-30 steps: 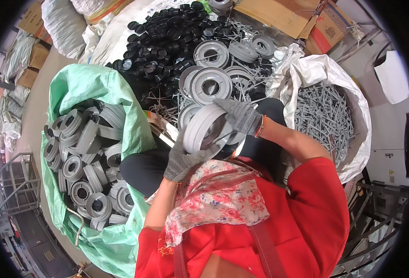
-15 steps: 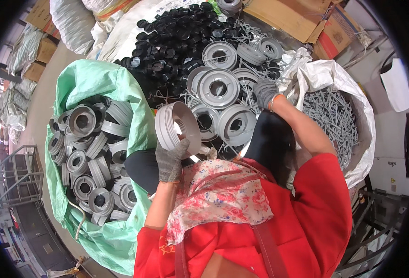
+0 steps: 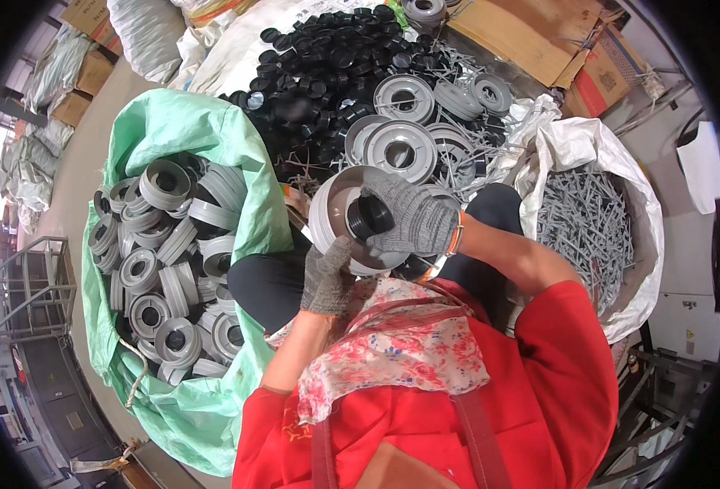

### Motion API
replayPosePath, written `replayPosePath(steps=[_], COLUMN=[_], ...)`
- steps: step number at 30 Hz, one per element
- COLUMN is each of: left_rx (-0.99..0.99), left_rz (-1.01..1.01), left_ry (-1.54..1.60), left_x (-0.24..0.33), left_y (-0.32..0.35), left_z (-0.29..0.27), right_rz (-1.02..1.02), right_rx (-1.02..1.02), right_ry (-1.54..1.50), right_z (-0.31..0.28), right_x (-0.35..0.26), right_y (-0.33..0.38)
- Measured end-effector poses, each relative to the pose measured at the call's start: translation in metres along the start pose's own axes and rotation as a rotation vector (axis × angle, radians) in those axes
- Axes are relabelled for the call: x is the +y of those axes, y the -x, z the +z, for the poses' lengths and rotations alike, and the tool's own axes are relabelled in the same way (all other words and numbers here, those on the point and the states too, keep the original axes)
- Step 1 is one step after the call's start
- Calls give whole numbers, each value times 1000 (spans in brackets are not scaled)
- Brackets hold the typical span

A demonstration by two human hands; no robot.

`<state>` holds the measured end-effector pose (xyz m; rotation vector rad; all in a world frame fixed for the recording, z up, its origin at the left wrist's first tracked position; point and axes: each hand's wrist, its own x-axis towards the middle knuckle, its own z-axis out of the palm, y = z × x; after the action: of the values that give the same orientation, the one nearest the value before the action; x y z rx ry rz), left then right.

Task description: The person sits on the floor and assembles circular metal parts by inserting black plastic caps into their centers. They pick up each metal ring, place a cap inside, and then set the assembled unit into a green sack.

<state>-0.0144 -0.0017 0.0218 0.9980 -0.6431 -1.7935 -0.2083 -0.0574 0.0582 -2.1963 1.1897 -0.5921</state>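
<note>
My left hand (image 3: 327,279), in a grey knit glove, grips the near rim of a grey plastic ring (image 3: 324,213) with ridged sides, tilted in front of my lap. My gloved right hand (image 3: 417,215) reaches into that ring with its fingers on a black threaded cap (image 3: 369,217) at the central hole. Whether the cap is seated in the hole I cannot tell. Beyond my hands, several more grey rings (image 3: 421,155) lie among thin grey plastic sticks, beside a heap of black caps (image 3: 327,69).
At the left, a green woven sack (image 3: 258,163) holds many grey rings, some with black centres. To the right, a white sack (image 3: 648,220) is filled with grey sticks (image 3: 586,232). Cardboard boxes (image 3: 523,37) stand at the far right, and metal railings (image 3: 34,285) at the left.
My right hand has come from the pile by my right knee to the ring, bringing a black cap. My left hand has moved the ring a little to the right.
</note>
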Motion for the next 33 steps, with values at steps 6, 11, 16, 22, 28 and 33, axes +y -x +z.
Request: replayPosePath(steps=[6, 11, 16, 22, 28, 33], left_rx=[-41, -56, -147, -32, 465, 868], left_rz=[-46, -26, -200, 95, 510, 973], left_ry=[-33, -71, 19, -212, -910, -1091], left_x=[6, 20, 26, 11, 28, 94], left_y=[1, 7, -1, 6, 26, 24], left_z=[-7, 6, -8, 2, -7, -56], right_rz=[-84, -330, -675, 198, 67, 448], right_rx=[-107, -100, -88, -15, -104, 395], right_ry=[188, 349, 418, -236, -38, 456], right_z=[-3, 10, 31, 24, 21, 2], right_x=[-8, -1, 19, -7, 25, 130], right_y=[-6, -4, 3, -5, -14, -44])
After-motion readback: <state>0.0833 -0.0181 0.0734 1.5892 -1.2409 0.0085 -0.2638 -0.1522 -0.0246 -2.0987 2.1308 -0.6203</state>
